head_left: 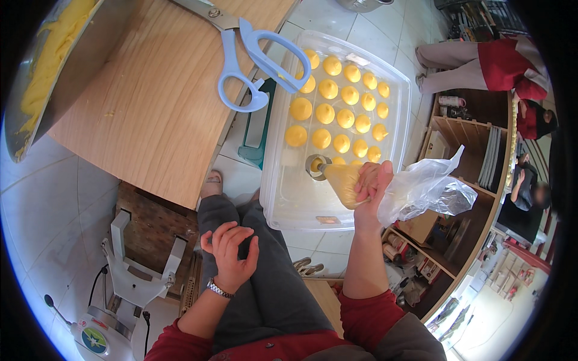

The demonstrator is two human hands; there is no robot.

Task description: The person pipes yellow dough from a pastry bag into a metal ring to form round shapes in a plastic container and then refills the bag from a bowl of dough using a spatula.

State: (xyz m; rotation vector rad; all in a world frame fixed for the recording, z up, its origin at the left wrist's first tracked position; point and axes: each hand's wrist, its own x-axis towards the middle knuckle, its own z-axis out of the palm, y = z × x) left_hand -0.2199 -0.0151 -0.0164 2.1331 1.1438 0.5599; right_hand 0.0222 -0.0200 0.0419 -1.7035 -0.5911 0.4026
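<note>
- A pale tiled floor (pixel 54 198) is seen beneath everything, with a white stand mixer base (pixel 129 283) set on it at the lower left.
- A light wooden board (pixel 150 102) is laid across the upper left; a tilted metal bowl smeared with yellow batter (pixel 42 72) rests at its left end.
- A clear rectangular plastic tray (pixel 289 198) is placed right of the board, its near part bare.
- The far part of the tray is filled with rows of round yellow piped mounds (pixel 337 108).
- Open wooden shelves (pixel 469 156) are seen to the right of the tray, and other people are seen beyond them.
- Light-blue-handled scissors (pixel 253 60) are laid over the board's edge, one handle loop reaching over the tray's corner.
- A clear plastic piping bag filled with yellow batter (pixel 346 183) is held over the tray, its metal nozzle (pixel 316 166) pointed at the nearest row; its loose top is bunched out to the right.
- The right hand (pixel 373 186) is closed tightly around the bag's twisted middle.
- The left hand (pixel 232 253), with a metal wristwatch (pixel 218 289) at its wrist, is held half-curled above the lap in grey trousers, with nothing gripped.
</note>
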